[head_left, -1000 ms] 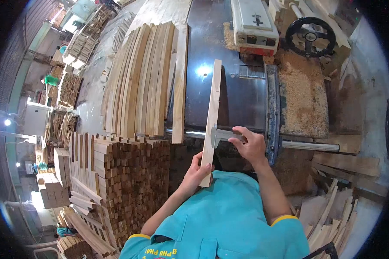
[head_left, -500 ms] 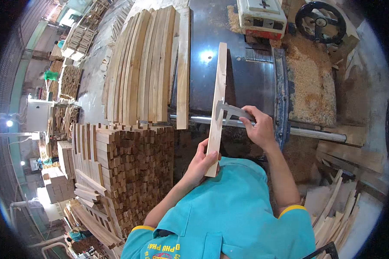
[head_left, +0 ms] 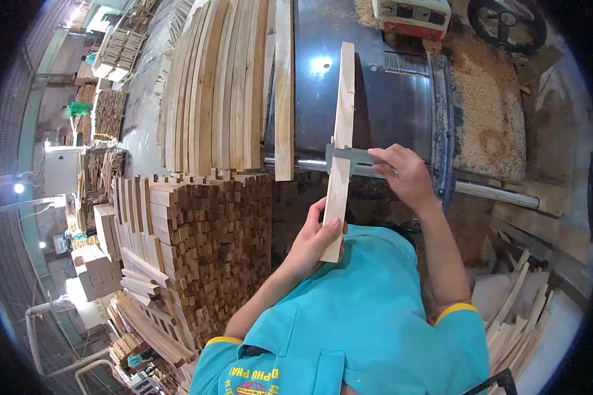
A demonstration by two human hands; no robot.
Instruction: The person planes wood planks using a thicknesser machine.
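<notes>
My left hand (head_left: 317,238) is wrapped round the near end of a pale wooden strip (head_left: 344,112), which points away from my body over the dark machine table (head_left: 316,99). In my right hand (head_left: 405,172) is a grey metal caliper (head_left: 359,157), pinched between thumb and fingers at its right end. The caliper lies across the strip, its jaws around the strip's middle.
Long wooden strips (head_left: 234,85) lie side by side on the left of the table. Below them stands a tall stack of cut wood (head_left: 211,243). A black handwheel (head_left: 506,21) and sawdust (head_left: 487,118) are at the right, with loose offcuts (head_left: 517,322) at the lower right.
The caliper has turned from slanting beside the strip to lying across its face. My right hand has shifted slightly right and up, and the strip has moved slightly right and up in view.
</notes>
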